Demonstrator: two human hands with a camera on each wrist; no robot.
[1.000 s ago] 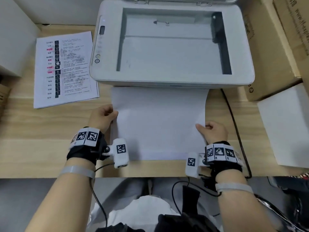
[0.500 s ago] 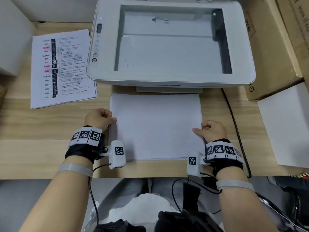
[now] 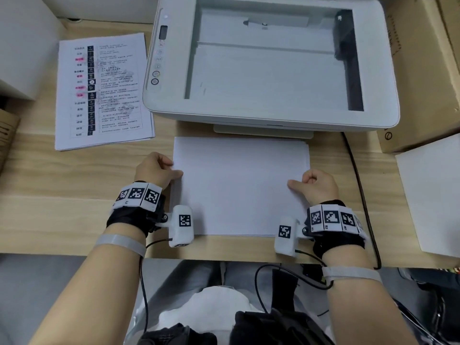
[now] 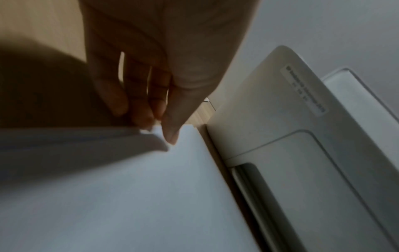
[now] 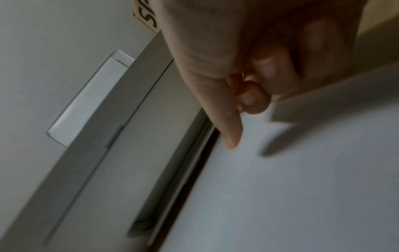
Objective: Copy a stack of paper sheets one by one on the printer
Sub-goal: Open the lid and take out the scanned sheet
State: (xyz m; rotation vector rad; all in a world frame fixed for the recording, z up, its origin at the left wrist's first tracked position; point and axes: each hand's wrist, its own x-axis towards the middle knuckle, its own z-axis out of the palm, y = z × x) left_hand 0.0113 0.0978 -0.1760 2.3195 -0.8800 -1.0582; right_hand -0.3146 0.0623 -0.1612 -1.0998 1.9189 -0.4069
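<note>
A stack of blank white sheets (image 3: 241, 185) lies on the wooden table just in front of the printer (image 3: 271, 115). The printer's lid is up and its scanner glass (image 3: 268, 70) is bare. My left hand (image 3: 159, 170) pinches the stack's left edge, thumb on top and fingers under the raised edge (image 4: 155, 134). On the opposite edge my right hand (image 3: 316, 185) pinches too, thumb (image 5: 231, 133) flat on the paper (image 5: 291, 187). Left of the printer lies a stack of printed sheets (image 3: 102, 90).
Cardboard boxes (image 3: 423, 70) stand right of the printer, with a white sheet (image 3: 433, 200) in front of them. A black cable (image 3: 361, 195) runs down the table past my right hand. A white box (image 3: 20, 46) sits at the far left. The table's front edge is under my wrists.
Both hands have drawn the white stack toward me, out from under the printer's front; its far edge now lies clear of the output tray.
</note>
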